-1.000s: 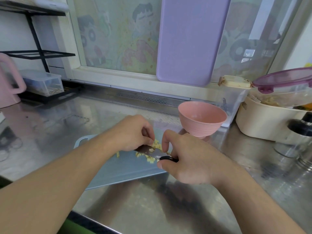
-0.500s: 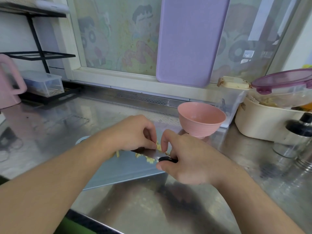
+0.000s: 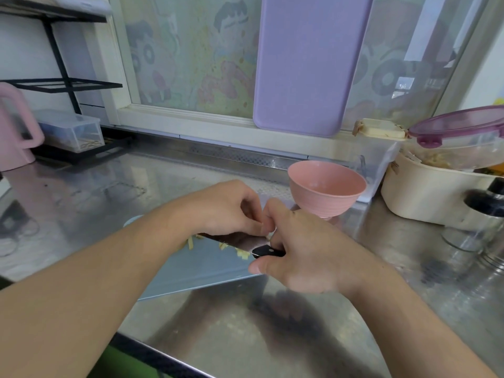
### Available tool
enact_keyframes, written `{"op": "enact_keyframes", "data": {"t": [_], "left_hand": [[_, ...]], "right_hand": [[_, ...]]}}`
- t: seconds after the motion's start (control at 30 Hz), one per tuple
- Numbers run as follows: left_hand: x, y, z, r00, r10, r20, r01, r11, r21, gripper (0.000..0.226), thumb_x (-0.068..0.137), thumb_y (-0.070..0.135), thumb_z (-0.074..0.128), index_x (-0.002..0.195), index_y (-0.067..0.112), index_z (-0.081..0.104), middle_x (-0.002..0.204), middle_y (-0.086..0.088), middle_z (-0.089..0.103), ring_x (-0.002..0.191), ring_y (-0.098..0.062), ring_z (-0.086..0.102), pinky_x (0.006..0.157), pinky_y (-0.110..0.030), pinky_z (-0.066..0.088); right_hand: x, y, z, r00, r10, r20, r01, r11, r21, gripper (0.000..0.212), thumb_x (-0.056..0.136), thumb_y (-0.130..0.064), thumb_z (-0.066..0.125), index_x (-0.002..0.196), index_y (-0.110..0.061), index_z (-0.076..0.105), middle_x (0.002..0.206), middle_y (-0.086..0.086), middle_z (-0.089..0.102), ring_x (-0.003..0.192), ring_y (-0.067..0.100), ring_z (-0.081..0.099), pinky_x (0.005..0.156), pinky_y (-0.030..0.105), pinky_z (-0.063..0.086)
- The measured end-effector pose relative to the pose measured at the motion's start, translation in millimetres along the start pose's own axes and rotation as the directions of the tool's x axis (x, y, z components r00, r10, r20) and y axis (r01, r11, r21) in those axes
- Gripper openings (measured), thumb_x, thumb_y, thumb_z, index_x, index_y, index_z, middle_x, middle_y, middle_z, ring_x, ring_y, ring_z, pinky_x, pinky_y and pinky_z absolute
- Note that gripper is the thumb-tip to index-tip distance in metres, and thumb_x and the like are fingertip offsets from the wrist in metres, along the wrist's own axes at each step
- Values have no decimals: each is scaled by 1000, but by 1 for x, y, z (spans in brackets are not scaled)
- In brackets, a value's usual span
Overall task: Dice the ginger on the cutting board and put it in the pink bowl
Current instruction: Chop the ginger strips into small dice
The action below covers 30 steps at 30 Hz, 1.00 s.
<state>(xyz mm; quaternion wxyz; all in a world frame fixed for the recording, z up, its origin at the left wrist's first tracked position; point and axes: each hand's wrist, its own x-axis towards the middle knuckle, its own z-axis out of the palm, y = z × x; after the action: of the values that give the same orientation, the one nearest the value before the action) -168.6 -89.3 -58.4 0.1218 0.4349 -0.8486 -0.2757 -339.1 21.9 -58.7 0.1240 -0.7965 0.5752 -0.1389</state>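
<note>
— Head camera: where was the ginger (image 3: 243, 254)?
— In small yellow pieces on the blue cutting board (image 3: 201, 271), beside and partly under the knife (image 3: 240, 240) blade. None showed in the pink bowl (image 3: 326, 192), which stood upright on the steel surface (image 3: 223, 334) just past the board's far right corner.
— And the right hand (image 3: 308, 257)?
— Its fingers were curled round the knife's black handle, thumb along the near side, blade pointing left over the board.
— The left hand (image 3: 226, 208)?
— Knuckles up, fingers (image 3: 252, 211) bent down at the back of the blade, touching the right forefinger. Whether they pinched ginger, I could not tell.
— Anything else around?
— A purple board (image 3: 308, 64) leaned upright against the window; a cream tub (image 3: 425, 197) with a purple lid stood right of the bowl.
</note>
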Motion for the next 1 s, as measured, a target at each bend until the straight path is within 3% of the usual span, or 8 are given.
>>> {"op": "enact_keyframes", "data": {"t": [0.2, 0.3, 0.37, 0.43, 0.53, 0.6, 0.8, 1.0], "left_hand": [[2, -6, 2, 987, 40, -157, -16, 989, 149, 12, 86, 39, 81, 84, 29, 74, 80, 10, 72, 76, -10, 68, 65, -26, 49], [-6, -2, -1, 998, 22, -51, -23, 1000, -21, 36, 68, 60, 78, 87, 30, 75, 82, 9, 75, 78, -13, 71, 74, -37, 56], [-9, 2, 2, 1000, 19, 22, -19, 1000, -16, 47, 57, 65, 78, 88, 29, 73, 82, 9, 75, 77, -13, 72, 77, -41, 60], [-6, 3, 7, 999, 29, 25, -30, 998, 49, 36, 63, 55, 80, 87, 29, 74, 80, 10, 74, 76, -11, 71, 73, -37, 59], [2, -1, 13, 997, 52, -61, -40, 982, 186, 4, 82, 29, 78, 84, 29, 74, 70, 14, 69, 65, -1, 62, 58, -19, 43], [4, -6, 14, 992, 45, -122, -19, 977, 210, 7, 86, 23, 76, 82, 29, 75, 70, 16, 69, 66, 3, 62, 56, -15, 41], [2, -13, 3, 985, 21, -170, -11, 998, 58, 25, 96, 7, 65, 88, 27, 77, 71, 14, 75, 68, -1, 71, 71, -25, 55], [-8, -10, -8, 993, 40, -109, -41, 999, -3, 20, 83, 10, 82, 88, 29, 78, 83, 12, 78, 80, -5, 74, 85, -34, 61]], "right_hand": [[0, 0, 0, 999, 11, 30, -12, 999, 35, 54, 87, -51, 81, 100, -34, 31, 56, -9, 52, 53, 4, 45, 56, 25, 33], [2, 1, 1, 1000, 3, 30, -4, 999, 39, 58, 86, -52, 81, 97, -39, 26, 55, -27, 56, 51, 1, 47, 54, 23, 31], [2, 1, 2, 1000, 5, 24, -6, 999, 40, 57, 85, -52, 82, 90, -38, 27, 57, -30, 57, 54, 0, 49, 54, 23, 31], [3, 1, 3, 999, -2, 35, 0, 999, 44, 53, 85, -51, 81, 88, -37, 30, 59, -33, 57, 55, 0, 51, 54, 24, 32], [4, 3, 5, 999, -11, 46, 9, 999, 42, 51, 85, -52, 80, 88, -38, 31, 58, -36, 56, 53, 2, 49, 55, 27, 35], [4, 4, 5, 999, -6, 45, 5, 999, 36, 51, 85, -53, 80, 89, -38, 31, 58, -37, 55, 53, 4, 47, 56, 29, 37], [4, 3, 4, 999, 24, 22, -26, 997, 66, 50, 85, -51, 81, 96, -33, 36, 55, -8, 52, 54, 8, 44, 55, 27, 33], [5, 7, 6, 997, 38, 62, -45, 993, 108, 46, 87, -48, 80, 93, -34, 36, 53, -21, 56, 48, 7, 45, 55, 29, 36]]}}
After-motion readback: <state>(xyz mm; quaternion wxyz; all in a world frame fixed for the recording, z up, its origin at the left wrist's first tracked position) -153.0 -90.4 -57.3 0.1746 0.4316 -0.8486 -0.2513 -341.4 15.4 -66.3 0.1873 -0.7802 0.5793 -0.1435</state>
